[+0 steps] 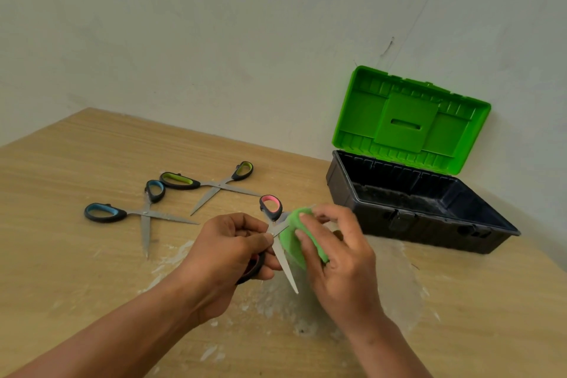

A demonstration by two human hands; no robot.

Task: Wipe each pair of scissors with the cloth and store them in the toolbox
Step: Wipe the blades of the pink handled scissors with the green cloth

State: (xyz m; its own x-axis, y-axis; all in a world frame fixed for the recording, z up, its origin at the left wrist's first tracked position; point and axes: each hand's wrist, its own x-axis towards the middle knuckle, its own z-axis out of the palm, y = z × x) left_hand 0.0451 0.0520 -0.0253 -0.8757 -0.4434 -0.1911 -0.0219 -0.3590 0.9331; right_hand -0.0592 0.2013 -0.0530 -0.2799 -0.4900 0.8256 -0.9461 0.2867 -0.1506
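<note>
A wooden table (76,156), smeared with pale residue towards the lower centre of the frame, is seen set against a plain wall. At centre right a black toolbox (423,224) is stood open, its green lid (411,120) tipped back against the wall. At lower centre two bare hands are raised over the tabletop. The left hand (227,252) is curled round the black lower handle of a pair of pink-lined scissors (283,261), and the right hand (343,264) is wrapped round a green cloth (290,238) pressed against one blade. The pair is held spread open, with the free blade pointed down the frame and the pink loop raised above the fingers. To the left of centre, two further pairs are laid open on the wood: blue-handled scissors (146,212) nearer the left edge, and green-handled scissors (214,183) just above and to their right. All three pairs are outside the box. The scissors are judged to be light and stiff, with smooth steel that may be slippery under a cloth, and edges and tips that may cut. The loose pivot may let a blade swing. They are best taken by the rubbery handles, with the soft cloth folded thickly over the flat of the blade and drawn from pivot to tip.
</note>
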